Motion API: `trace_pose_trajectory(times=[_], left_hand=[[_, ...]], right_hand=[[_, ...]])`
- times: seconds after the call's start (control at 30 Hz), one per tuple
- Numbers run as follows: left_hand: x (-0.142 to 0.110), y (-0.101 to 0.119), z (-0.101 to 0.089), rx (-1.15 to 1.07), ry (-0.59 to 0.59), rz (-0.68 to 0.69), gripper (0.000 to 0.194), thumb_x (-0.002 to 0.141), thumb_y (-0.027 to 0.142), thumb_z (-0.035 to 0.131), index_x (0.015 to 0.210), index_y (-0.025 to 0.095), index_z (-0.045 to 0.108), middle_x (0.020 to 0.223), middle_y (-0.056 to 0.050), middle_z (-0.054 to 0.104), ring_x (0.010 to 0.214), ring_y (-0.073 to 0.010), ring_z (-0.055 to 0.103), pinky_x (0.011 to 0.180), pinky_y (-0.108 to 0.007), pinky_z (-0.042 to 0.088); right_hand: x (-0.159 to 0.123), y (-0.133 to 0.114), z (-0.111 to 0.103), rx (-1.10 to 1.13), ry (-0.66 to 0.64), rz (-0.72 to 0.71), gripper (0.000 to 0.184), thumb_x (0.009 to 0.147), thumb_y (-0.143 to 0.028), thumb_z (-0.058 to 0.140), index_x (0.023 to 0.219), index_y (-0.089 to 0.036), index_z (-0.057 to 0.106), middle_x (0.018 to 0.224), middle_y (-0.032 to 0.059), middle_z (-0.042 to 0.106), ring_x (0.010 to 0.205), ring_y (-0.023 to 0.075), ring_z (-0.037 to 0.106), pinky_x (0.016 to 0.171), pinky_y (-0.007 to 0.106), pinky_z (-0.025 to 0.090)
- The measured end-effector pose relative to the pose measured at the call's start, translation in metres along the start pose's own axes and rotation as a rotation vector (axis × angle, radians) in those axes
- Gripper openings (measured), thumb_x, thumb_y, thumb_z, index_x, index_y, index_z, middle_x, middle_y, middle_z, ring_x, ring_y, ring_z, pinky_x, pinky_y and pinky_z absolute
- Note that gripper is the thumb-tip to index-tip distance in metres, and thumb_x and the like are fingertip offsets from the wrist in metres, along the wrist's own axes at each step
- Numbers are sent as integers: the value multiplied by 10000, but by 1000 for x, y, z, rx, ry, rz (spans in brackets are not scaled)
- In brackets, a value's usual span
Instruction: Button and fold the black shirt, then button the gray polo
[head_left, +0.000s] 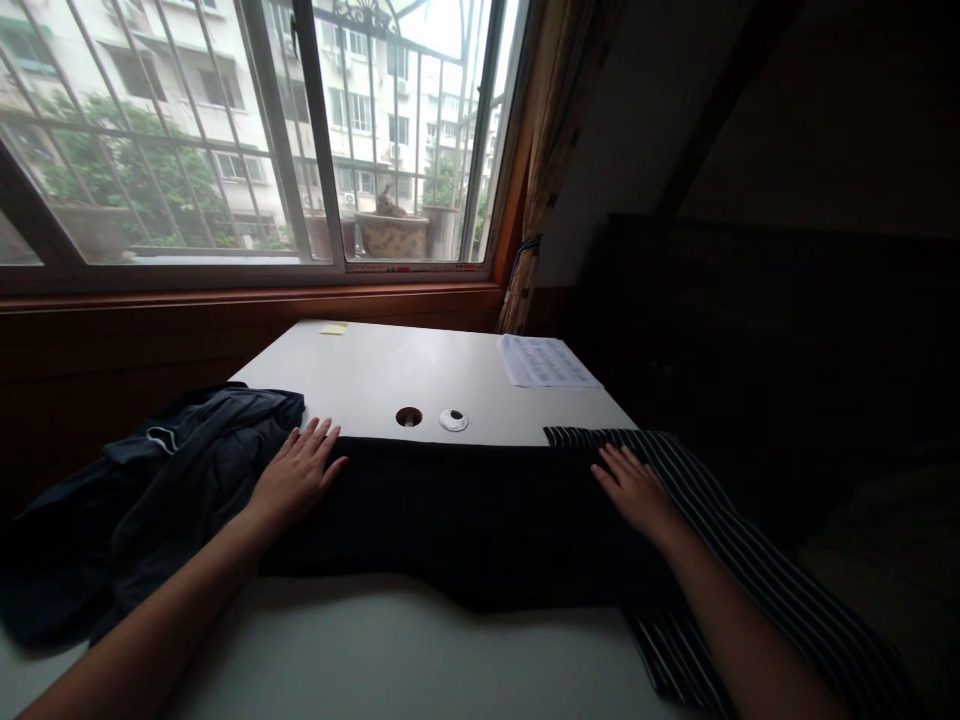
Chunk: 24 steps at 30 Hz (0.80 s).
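Note:
A pair of dark trousers (457, 520), folded lengthwise, lies flat across the white table (420, 375). My left hand (298, 470) rests with fingers stretched out on the trousers' left end, beside a crumpled heap of dark blue-grey clothing (202, 470). Over at the right end, my right hand (630, 485) lies flat on the dark cloth, fingers spread. Beneath that end a black garment with white stripes (720, 530) sticks out and hangs toward the table's right edge. Neither hand grips anything.
Printed sheets (551, 362) lie at the table's far right corner, and a yellow sticky note (333, 328) at the far left. A cable hole (409, 417) and a white round cap (454, 419) sit behind the trousers. A barred window (397, 140) and a curtain (536, 190) are beyond.

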<state>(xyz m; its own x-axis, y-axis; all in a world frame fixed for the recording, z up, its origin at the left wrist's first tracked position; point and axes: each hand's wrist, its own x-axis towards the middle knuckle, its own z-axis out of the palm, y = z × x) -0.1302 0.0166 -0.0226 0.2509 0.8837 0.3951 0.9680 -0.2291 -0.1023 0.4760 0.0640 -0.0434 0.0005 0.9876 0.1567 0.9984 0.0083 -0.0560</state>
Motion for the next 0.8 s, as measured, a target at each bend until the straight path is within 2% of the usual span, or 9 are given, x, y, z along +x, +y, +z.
trace_pose_trajectory(times=[0.07, 0.17, 0.27, 0.43, 0.6, 0.7, 0.8], left_hand=[[0, -9, -17, -33, 74, 24, 543, 1034, 446, 317, 1435, 147, 530, 1549, -139, 466, 1486, -320, 334, 1216, -530, 238], [0, -32, -45, -90, 172, -114, 487, 1026, 427, 322, 1305, 162, 620, 1376, -136, 616, 1320, -317, 516, 1142, -507, 355], [-3, -59, -57, -177, 116, -288, 460, 987, 444, 357, 1158, 155, 671, 1171, -139, 702, 1073, -312, 633, 1004, -471, 461], [-14, -87, -46, -297, -78, -401, 440, 881, 573, 484, 944, 200, 709, 954, -106, 737, 923, -313, 680, 844, -399, 504], [-12, -87, -37, -218, -215, -413, 542, 859, 674, 483, 901, 193, 728, 936, -130, 734, 914, -339, 681, 810, -401, 493], [-8, -83, -34, -198, -229, -420, 518, 862, 647, 461, 880, 192, 710, 968, -142, 728, 950, -349, 674, 826, -408, 489], [-6, -82, -35, -257, -168, -464, 432, 827, 585, 475, 839, 197, 665, 936, -133, 712, 908, -336, 674, 769, -395, 492]], right_hand=[[1, 1, 2, 8, 19, -6, 657, 1004, -503, 255, 1496, -124, 470, 1610, 98, 380, 1527, 294, 239, 1210, 556, 249], [1, 4, 5, 17, 40, -15, 649, 1002, -501, 266, 1481, -124, 489, 1599, 101, 401, 1520, 298, 256, 1209, 554, 255], [2, 6, 7, 26, 53, -25, 646, 1003, -509, 268, 1472, -133, 503, 1590, 98, 418, 1513, 301, 275, 1209, 552, 255], [2, 7, 8, 38, 65, -39, 614, 996, -490, 304, 1443, -139, 537, 1579, 110, 434, 1506, 311, 289, 1191, 559, 289], [2, 8, 9, 53, 85, -45, 597, 996, -499, 319, 1432, -163, 549, 1564, 106, 457, 1497, 312, 311, 1187, 556, 300], [3, 9, 9, 60, 90, -54, 592, 991, -497, 329, 1422, -162, 558, 1551, 112, 475, 1488, 319, 328, 1176, 566, 315], [3, 8, 9, 53, 96, -61, 590, 984, -490, 333, 1407, -156, 572, 1542, 119, 485, 1486, 325, 331, 1173, 561, 323]])
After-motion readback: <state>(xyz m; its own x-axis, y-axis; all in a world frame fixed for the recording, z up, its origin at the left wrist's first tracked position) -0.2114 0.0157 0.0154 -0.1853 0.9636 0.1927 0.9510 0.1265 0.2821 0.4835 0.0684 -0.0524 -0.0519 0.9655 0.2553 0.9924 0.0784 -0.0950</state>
